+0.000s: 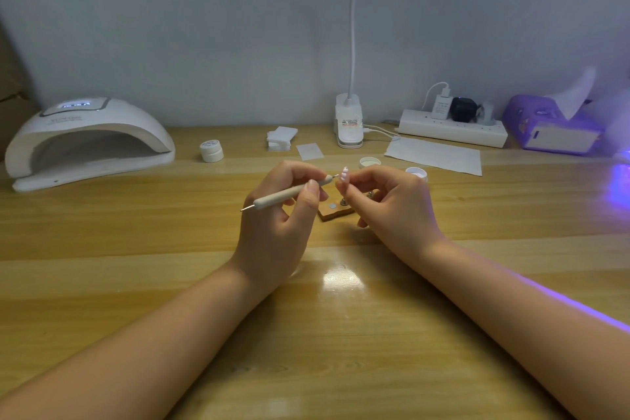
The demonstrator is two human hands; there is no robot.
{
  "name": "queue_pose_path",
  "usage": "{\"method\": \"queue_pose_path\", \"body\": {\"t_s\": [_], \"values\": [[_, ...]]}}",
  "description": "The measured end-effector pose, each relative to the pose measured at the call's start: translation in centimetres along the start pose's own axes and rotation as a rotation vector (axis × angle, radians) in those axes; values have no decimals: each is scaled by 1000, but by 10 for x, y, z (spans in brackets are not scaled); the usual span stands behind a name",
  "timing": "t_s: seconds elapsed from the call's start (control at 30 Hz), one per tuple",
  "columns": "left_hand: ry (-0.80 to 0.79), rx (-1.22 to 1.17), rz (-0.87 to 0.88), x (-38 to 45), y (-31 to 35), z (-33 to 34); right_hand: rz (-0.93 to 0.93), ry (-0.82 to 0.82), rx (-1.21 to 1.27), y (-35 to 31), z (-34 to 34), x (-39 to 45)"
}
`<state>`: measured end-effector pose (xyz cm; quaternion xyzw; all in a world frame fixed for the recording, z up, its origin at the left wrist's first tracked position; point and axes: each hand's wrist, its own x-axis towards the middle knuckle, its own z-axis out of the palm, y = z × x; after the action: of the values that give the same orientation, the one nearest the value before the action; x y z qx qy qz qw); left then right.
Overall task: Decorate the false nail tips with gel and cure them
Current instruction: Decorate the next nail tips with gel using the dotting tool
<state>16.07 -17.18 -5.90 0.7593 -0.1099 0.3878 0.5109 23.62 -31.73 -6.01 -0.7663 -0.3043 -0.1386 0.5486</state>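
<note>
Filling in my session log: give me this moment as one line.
left hand: grips beige dotting pen | right hand: pinches pink false nail tip | pen tip at nail | white curing lamp: unused

Curing lamp (88,140) far left — power strip (453,128) back right.

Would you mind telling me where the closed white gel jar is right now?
In the head view, the closed white gel jar stands on the table's far left side, between the curing lamp and the stack of white wipes.
</note>
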Motion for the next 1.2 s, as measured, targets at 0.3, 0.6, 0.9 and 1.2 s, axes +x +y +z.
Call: {"method": "queue_pose_path", "body": {"t_s": [0.3, 0.6, 0.9, 1.2], "values": [[-43, -13, 32, 0, 0, 2, -7, -5, -7, 0, 0, 0], [-35, 1, 47, 0, 0, 1, -5, -10, -11, 0, 0, 0], [-35, 8, 53, 0, -2, 2, -1, -14, -3, -1, 0, 0], [-38, 0, 40, 0, -2, 1, -3, -9, -15, -2, 0, -1]]}}
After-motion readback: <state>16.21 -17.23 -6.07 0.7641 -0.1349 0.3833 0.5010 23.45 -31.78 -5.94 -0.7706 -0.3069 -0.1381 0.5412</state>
